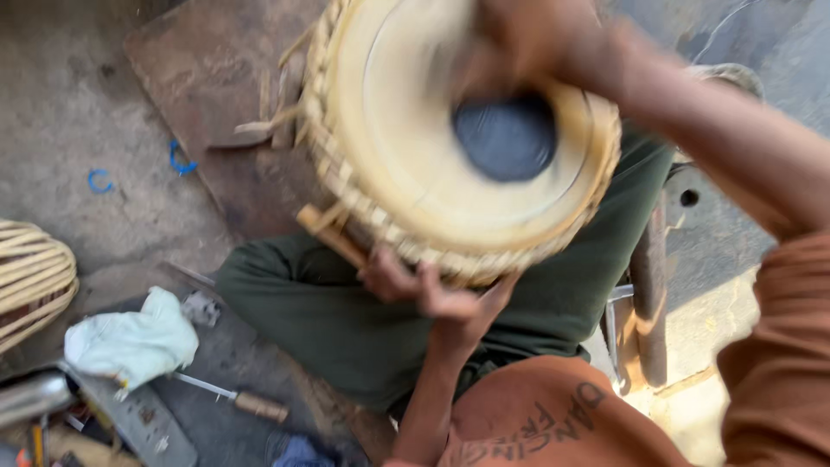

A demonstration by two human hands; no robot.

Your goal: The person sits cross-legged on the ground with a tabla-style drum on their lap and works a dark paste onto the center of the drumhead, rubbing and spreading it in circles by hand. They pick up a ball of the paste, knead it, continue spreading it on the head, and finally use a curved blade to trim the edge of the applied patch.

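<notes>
A hand drum [415,164] with a pale skin head, a black round patch [506,138] and a woven strap rim lies tilted on my lap. My left hand [432,294] grips the near rim from below, fingers curled against the lacing beside a wooden peg [333,238]. My right hand [519,43] is blurred over the drumhead at the top, just above the black patch; I cannot tell whether it holds anything. My legs in green trousers [346,320] lie under the drum.
Another laced drum [30,277] sits at the left edge. A white cloth [130,342], a wooden-handled tool [233,398] and metal tools [35,393] lie on the ground at lower left. A brown board [207,86] lies behind the drum.
</notes>
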